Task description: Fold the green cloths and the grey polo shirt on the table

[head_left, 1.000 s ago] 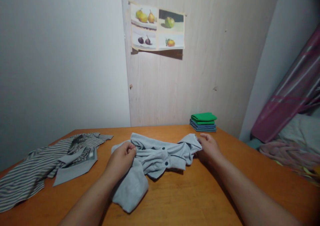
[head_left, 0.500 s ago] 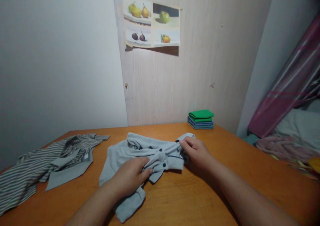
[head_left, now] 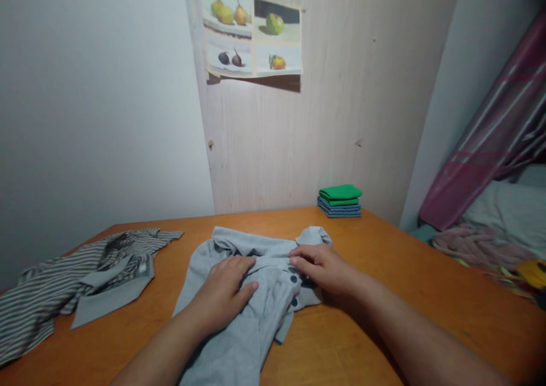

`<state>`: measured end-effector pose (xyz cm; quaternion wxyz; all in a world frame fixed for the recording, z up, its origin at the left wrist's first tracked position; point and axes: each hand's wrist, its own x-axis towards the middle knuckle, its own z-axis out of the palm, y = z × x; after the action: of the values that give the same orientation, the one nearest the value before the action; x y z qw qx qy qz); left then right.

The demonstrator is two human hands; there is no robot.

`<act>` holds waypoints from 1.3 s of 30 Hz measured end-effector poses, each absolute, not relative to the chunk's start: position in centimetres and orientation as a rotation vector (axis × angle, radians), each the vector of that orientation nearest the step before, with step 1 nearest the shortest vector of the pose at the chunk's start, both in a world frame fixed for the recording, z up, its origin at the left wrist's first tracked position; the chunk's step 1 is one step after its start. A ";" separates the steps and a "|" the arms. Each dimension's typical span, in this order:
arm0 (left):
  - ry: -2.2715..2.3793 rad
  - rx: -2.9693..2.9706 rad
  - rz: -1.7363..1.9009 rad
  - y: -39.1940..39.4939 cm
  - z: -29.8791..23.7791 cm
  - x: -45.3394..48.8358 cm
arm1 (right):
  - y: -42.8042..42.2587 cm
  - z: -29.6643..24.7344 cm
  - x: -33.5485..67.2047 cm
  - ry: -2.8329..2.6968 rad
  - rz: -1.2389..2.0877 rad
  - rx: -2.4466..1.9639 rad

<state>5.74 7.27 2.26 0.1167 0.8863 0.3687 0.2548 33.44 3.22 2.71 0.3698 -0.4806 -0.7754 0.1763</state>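
Observation:
A light grey polo shirt (head_left: 245, 335) with dark buttons lies crumpled on the orange wooden table (head_left: 384, 295) in front of me. My left hand (head_left: 228, 286) rests flat on the shirt's middle, fingers stretched toward the button strip. My right hand (head_left: 324, 268) lies on the shirt just right of the buttons, fingers extended leftward and pressing the cloth down. The two hands sit close together, fingertips almost meeting. The collar end (head_left: 313, 235) pokes out beyond my right hand.
A grey-and-white striped shirt (head_left: 51, 283) lies spread at the table's left. A folded stack of green and blue cloths (head_left: 340, 200) sits at the back right by the wooden panel. A fruit poster (head_left: 251, 33) hangs above. Bedding (head_left: 490, 227) lies off to the right.
Both hands let go of their bunched grips on the grey shirt and moved inward, now lying flat on it. The shirt has been pulled toward me and spread lower.

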 end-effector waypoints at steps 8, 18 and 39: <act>1.328 2.652 0.668 7.5 3.2 5.8 | 2.8 2.4 34.0 -2.125 0.902 -1.344; 1.574 2.617 0.903 6.8 3.8 6.1 | 2.1 3.2 33.6 -2.117 1.122 -1.295; 0.723 2.410 0.513 2.1 3.0 10.0 | 2.5 2.0 31.9 -1.731 1.061 -1.155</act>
<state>9.97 2.13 3.03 0.2828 0.9002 0.2700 0.1915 31.89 2.47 1.99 0.3920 -0.4547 -0.6819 0.4179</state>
